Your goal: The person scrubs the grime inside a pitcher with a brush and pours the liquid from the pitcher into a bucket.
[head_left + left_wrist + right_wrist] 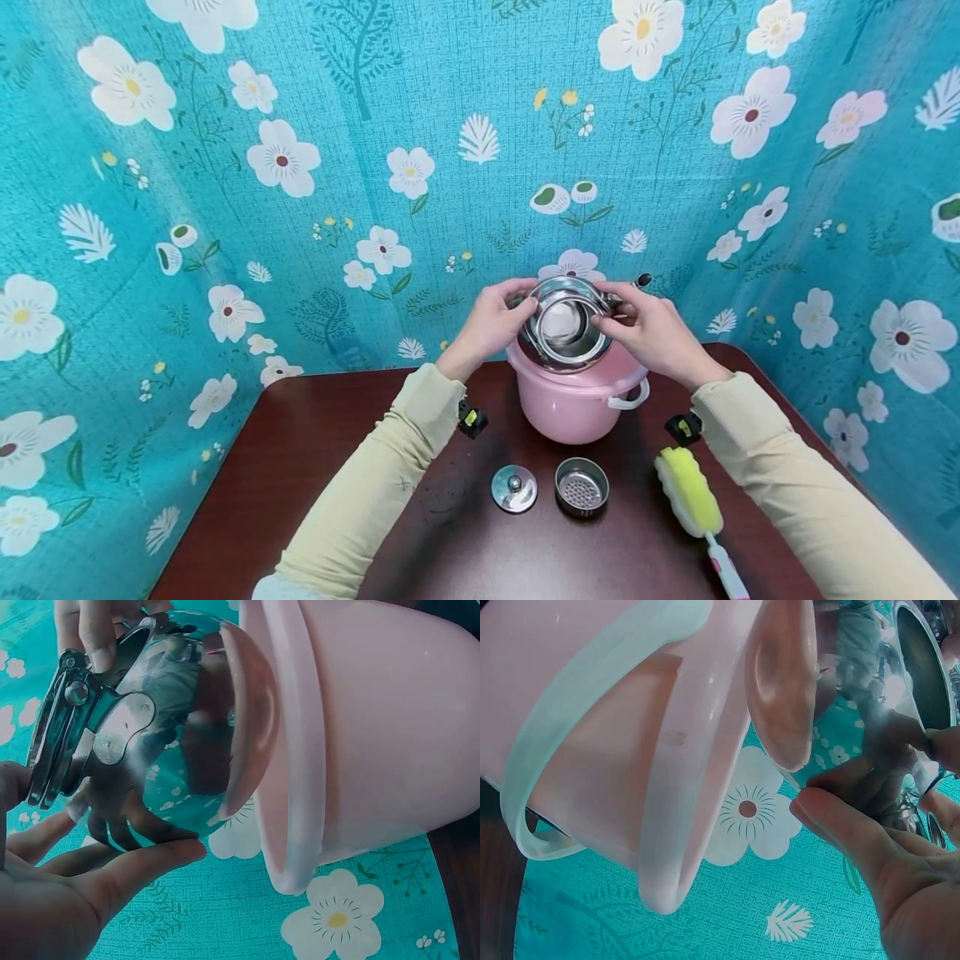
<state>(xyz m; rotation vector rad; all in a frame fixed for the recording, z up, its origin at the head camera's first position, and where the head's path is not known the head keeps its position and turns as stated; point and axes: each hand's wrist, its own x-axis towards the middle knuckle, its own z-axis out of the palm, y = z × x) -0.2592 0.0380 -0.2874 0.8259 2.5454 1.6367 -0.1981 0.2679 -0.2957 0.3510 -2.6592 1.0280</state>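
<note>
A shiny stainless-steel teapot (562, 360) is held tilted over the mouth of a pink bucket (566, 412), its open top facing me. My left hand (495, 321) grips one side of it, thumb near the rim. On the other side my right hand (651, 329) holds it by the rim and the fittings there. In the left wrist view, a riveted bracket and folded metal handle (56, 735) show on the polished teapot (169, 735). The right wrist view has my right fingers (855, 829) against the teapot body, its base close to the bucket rim (667, 802).
A small metal lid (514, 489) and a round perforated strainer (582, 487) lie on the dark wooden table (300, 467) before the bucket. A yellow sponge brush (690, 492) with a white handle rests at the right. Blue floral cloth (337, 208) hangs behind.
</note>
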